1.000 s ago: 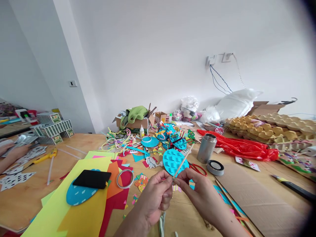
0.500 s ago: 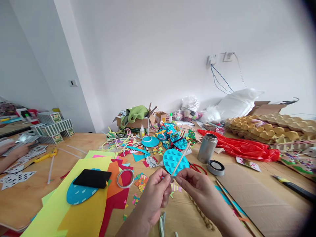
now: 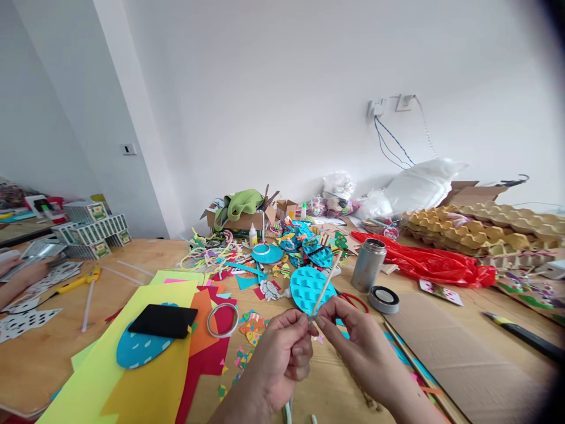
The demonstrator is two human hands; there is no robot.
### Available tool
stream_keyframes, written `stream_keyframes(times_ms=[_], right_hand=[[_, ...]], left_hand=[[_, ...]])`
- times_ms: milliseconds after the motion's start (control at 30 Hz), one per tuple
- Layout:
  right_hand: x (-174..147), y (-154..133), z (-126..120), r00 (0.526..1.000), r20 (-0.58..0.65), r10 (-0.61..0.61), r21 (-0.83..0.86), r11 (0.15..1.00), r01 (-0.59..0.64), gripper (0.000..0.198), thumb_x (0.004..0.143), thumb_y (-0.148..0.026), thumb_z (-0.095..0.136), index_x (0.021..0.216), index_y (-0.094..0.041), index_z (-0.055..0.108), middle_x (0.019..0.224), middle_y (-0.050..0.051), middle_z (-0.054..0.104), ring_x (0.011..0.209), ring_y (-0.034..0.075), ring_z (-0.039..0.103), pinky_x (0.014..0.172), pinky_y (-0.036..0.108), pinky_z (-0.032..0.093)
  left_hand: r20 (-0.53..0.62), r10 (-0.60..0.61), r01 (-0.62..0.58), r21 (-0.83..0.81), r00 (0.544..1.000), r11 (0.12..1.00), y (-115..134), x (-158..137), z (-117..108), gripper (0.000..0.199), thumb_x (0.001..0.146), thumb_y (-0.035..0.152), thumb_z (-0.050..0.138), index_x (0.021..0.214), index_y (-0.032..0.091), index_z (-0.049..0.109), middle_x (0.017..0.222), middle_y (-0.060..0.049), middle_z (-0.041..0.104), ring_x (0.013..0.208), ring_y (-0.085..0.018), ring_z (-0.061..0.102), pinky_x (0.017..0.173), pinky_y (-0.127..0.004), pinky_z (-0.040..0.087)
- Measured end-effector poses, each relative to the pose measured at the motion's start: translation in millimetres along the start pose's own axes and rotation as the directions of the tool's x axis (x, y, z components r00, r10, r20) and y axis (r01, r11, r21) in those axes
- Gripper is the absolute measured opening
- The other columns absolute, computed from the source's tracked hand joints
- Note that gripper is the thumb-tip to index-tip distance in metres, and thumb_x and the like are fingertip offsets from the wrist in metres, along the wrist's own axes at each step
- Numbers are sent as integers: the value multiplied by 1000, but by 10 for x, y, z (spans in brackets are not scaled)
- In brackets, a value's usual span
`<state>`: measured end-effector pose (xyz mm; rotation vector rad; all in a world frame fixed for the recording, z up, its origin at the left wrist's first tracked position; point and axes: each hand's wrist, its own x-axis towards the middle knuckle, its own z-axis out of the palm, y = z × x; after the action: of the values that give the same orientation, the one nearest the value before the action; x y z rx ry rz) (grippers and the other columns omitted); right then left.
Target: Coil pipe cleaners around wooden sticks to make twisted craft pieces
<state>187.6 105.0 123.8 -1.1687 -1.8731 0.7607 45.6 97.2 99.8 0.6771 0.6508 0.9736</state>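
Observation:
A thin pale stick (image 3: pixel 327 281) rises at a slant from between my hands. My left hand (image 3: pixel 285 347) is closed, thumb and index finger pinched at the stick's lower end. Against the same end, the fingertips of my right hand (image 3: pixel 355 338) are pinched too; the exact contact is partly hidden by the fingers. Just beyond lies a blue disc (image 3: pixel 306 287) with raised bumps, partly behind the stick. Red-handled scissors (image 3: pixel 354 301) lie to the right of it. Paper fish cutouts (image 3: pixel 253 330) are spread left of my hands.
Coloured paper sheets (image 3: pixel 163 377) with a black phone (image 3: pixel 161 321) and a tape roll (image 3: pixel 223 320) lie left. A metal flask (image 3: pixel 369 265), its lid (image 3: pixel 384 300), cardboard (image 3: pixel 454 353) and a cutter knife (image 3: pixel 521 335) lie right. Another person's hand (image 3: pixel 33 274) is at far left.
Both hands stay together at the stick's lower end. My right hand has turned slightly, its fingers a little higher around the stick. The view has shifted slightly.

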Motion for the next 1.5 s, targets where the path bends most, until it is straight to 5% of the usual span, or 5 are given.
stream_keyframes(times_ms=[533,867,1033,1333,1500], right_hand=[[-8,-11,-13,994,-34,-100,-123,988,95,21,87,-26,43,69,-19,51,70,3,55,68,17,52,63,29,41],[103,196,57,998,57,20,260,965,-34,30,84,-45,49,74,-17,55,72,3,60,71,18,56,66,27,44],[106,205,74,995,91,45,327,942,-72,36,83,-49,48,71,-16,55,68,2,57,70,18,55,65,27,44],[42,171,111,1000,7,13,174,985,-14,33,86,-45,45,70,-17,52,68,2,54,67,16,50,61,26,41],[60,109,88,999,32,20,230,973,-27,34,86,-44,43,68,-17,52,66,1,52,66,16,50,61,25,41]], left_hand=[[-72,6,-2,58,997,998,-8,0,22,27,74,39,63,73,16,50,43,10,33,36,-1,12,38,-18,2],[-72,76,-70,82,995,994,-27,-18,37,27,76,38,60,71,18,43,47,9,35,37,-2,11,38,-19,3],[-125,197,-167,221,972,961,-100,0,74,28,80,41,55,70,19,41,48,9,34,38,-3,14,38,-21,6],[-113,395,-315,425,912,849,-197,28,76,36,79,51,52,67,20,39,55,7,28,49,-8,21,45,-21,16],[-123,410,-307,483,904,820,-187,35,70,35,80,51,51,67,20,40,53,7,24,49,-9,20,46,-22,16]])
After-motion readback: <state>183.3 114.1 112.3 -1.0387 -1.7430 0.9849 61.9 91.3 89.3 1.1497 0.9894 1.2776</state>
